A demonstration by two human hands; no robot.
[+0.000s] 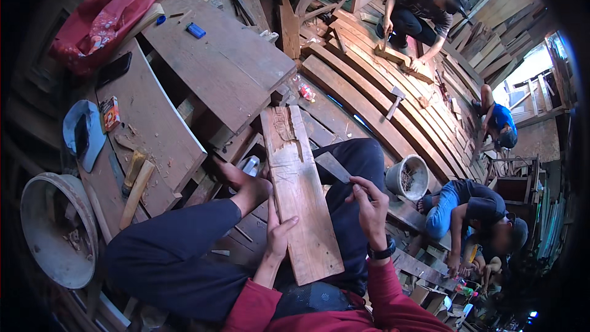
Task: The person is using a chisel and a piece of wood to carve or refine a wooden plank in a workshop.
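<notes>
A flat wooden board (304, 209) lies slanted over my lap, its far end rough, with a split and a broken-out hollow. My left hand (279, 233) grips the board's left edge, thumb on the face and fingers partly hidden behind it. Just right of the board, my right hand (370, 208) pinches a flat, grey, putty-knife-like blade (332, 167). Its wide end points toward the board's upper right edge; whether they touch I cannot tell. Thin dark marks cross the board's middle.
Left, a low plank bench (150, 129) bears a phone (115, 71), a small orange box (110, 113) and a wooden-handled tool (134, 172). A blue lighter (195, 30) lies farther back. Buckets (408, 177) stand on both sides. A mallet (396, 101) rests on long planks; several people work at right.
</notes>
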